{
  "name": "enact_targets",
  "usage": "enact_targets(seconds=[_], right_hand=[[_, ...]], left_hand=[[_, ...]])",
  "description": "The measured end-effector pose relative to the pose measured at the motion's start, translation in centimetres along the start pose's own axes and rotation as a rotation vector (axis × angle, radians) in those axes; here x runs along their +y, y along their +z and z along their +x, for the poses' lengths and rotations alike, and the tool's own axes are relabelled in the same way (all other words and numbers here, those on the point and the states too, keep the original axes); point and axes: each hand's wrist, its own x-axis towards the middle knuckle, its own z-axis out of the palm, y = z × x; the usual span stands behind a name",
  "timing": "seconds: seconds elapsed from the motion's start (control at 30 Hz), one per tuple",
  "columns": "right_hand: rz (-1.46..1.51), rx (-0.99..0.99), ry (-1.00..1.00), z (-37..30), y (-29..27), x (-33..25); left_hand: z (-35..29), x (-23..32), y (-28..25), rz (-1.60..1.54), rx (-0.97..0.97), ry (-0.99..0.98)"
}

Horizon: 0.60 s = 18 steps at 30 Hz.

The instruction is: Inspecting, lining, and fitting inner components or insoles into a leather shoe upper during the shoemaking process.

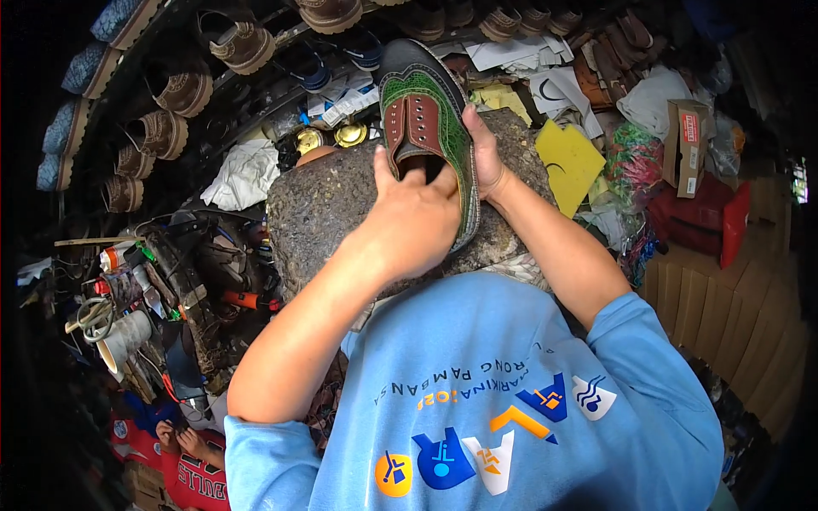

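Note:
A lace-up shoe [429, 89] with a black toe, green textured sides and a brown-red tongue and eyelet panels is held over a rough grey stone block [324, 217]. No laces run through its eyelets. My left hand [413, 217] grips the shoe at its opening, with fingertips reaching inside, where they are hidden, and one digit along the left outer side. Around the right side of the shoe wraps my right hand [484, 155], its thumb on the upper and its other fingers out of sight.
Brown shoes [183, 89] line racks at the upper left. Two open round tins [350, 134] and crumpled white paper [243, 175] lie beyond the stone. A yellow sheet [569, 166] and a cardboard box [687, 146] are at right. Tools and a thread spool [126, 341] clutter the left; another person's hands [181, 439] show below.

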Motion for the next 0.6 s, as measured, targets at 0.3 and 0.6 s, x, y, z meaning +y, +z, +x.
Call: enact_targets(seconds=[0.3, 0.6], right_hand=[[0.041, -0.047, -0.013, 0.0, 0.1, 0.0], [0.049, 0.02, 0.032, 0.5, -1.2, 0.8]], left_hand=[[-1.0, -2.8, -1.8, -0.48, -0.044, 0.093], [-4.1, 0.6, -2.3, -0.297, -0.201, -0.071]])
